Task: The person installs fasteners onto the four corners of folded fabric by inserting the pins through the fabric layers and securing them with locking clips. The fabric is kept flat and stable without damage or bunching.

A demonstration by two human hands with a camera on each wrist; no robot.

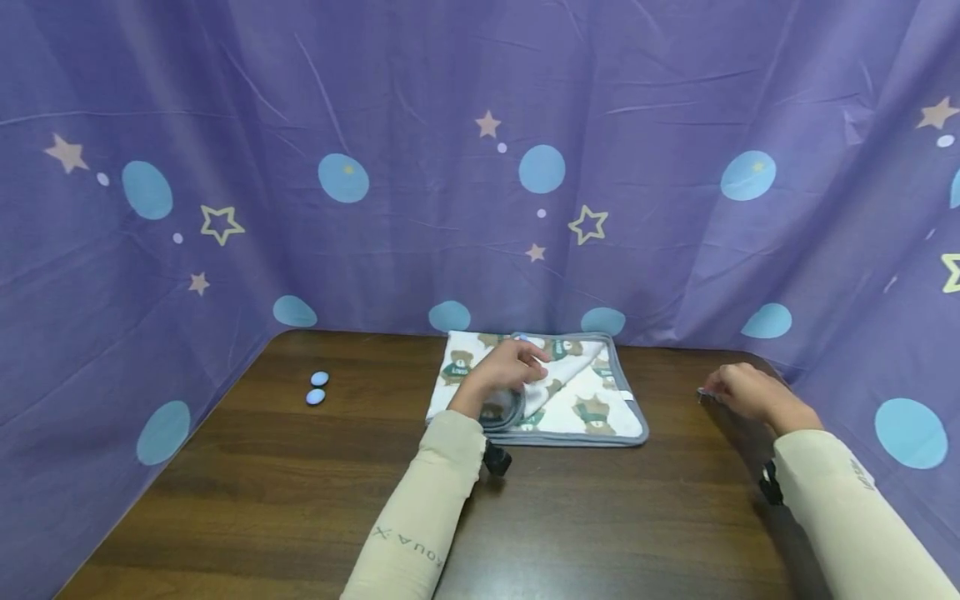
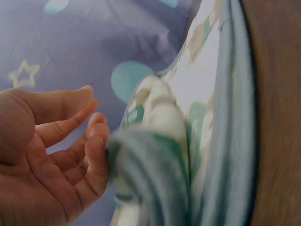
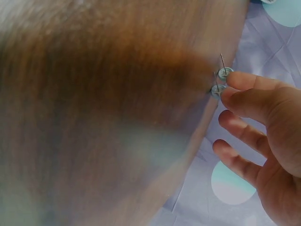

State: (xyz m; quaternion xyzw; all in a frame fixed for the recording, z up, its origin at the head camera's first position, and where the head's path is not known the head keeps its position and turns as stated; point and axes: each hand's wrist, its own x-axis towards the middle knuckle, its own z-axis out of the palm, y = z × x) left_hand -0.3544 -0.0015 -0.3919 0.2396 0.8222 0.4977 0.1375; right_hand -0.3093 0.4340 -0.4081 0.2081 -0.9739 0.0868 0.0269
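Right now, by my reading from this end, the step in hand is minding the fasteners around the folded blanket [image 1: 592,408], either picking up a pair or setting it down. The blanket lies towards the far side of the table [image 1: 360,500], before the curtain [image 1: 450,200], bear print showing, a flap turned over its middle and a grey-edged fold standing up near the left wrist.

The right hand [image 1: 750,393] is well to the right of it. In the right wrist view I see thumb and forefinger brought close together at two small round pins [image 3: 225,73], needles showing, while the other fingers stand apart. The fingertips overlap the pins' edges, but I cannot tell whether they pinch them or only touch them.

The left hand [image 1: 506,368] is over the blanket, fingers loosely bent and partly separated, with nothing visible between them; whether the lower fingers touch the grey fold, I can't say. Two blue buttons [image 1: 316,397] lie just beside each other on the left of the table, out of reach of either hand's fingers.

If pins are being gathered, I'd want the next move to be a careful fingertip pinch on the round bases, clear of the needles, with the left hand holding the loose flap flat. A pricked finger seems the main risk.
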